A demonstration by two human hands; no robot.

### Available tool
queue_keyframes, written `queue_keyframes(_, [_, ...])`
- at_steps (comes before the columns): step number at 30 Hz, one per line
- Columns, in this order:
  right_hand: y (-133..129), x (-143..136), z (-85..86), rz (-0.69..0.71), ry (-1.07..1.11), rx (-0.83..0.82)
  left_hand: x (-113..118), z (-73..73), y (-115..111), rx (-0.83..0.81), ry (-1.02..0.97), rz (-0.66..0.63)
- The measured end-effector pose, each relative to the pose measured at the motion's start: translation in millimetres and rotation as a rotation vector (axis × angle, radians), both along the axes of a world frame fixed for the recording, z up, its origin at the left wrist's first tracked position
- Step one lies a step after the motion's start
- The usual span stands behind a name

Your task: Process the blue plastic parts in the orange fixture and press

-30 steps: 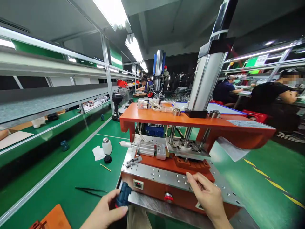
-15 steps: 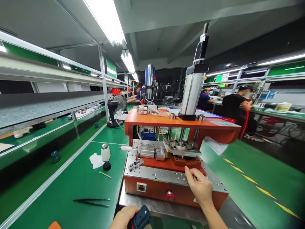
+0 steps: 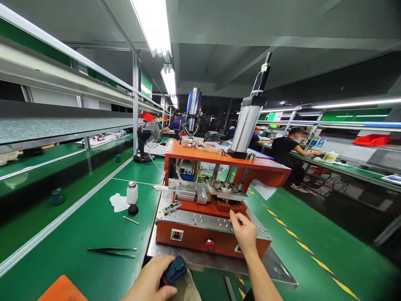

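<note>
Left hand [image 3: 150,282] low at the near edge, fingers wrapped around a small blue part [image 3: 174,271] — just in front of the orange press [image 3: 200,238]. Right hand [image 3: 244,232] resting on the press's metal plate [image 3: 194,219], fingers curled loosely beside the orange block [image 3: 230,206], pinching nothing visible. On the green bench [image 3: 94,225] to the left: black tweezers [image 3: 112,251], a white bottle [image 3: 132,192], a crumpled tissue [image 3: 118,202] — well apart from both hands

A green bench [image 3: 94,225] carries an orange press [image 3: 206,209], tweezers [image 3: 112,251], a white bottle [image 3: 132,192] and a fan [image 3: 145,140].
</note>
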State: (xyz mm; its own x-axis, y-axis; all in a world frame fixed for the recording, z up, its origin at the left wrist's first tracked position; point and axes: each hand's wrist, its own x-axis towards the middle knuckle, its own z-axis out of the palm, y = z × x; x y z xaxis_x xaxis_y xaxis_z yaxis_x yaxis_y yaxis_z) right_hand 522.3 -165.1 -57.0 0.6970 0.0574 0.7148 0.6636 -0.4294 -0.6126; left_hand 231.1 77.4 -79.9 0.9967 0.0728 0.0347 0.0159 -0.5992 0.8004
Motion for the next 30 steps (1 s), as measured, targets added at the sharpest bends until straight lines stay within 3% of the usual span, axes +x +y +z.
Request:
queue_keyframes(9, [-3, -4, 1.8, 0.09, -0.037, 0.012, 5, -14.4, 11, 0.018, -0.045, 0.051])
queue_keyframes(21, [-8, -5, -3.7, 0.133, -0.053, 0.017, -4, 14.6, 1, 0.053, 0.07, 0.118])
queue_keyframes(30, [-8, -11, 1.4, 0.127, -0.03, 0.03, -6, 23.3, -4, 0.056, 0.072, 0.141])
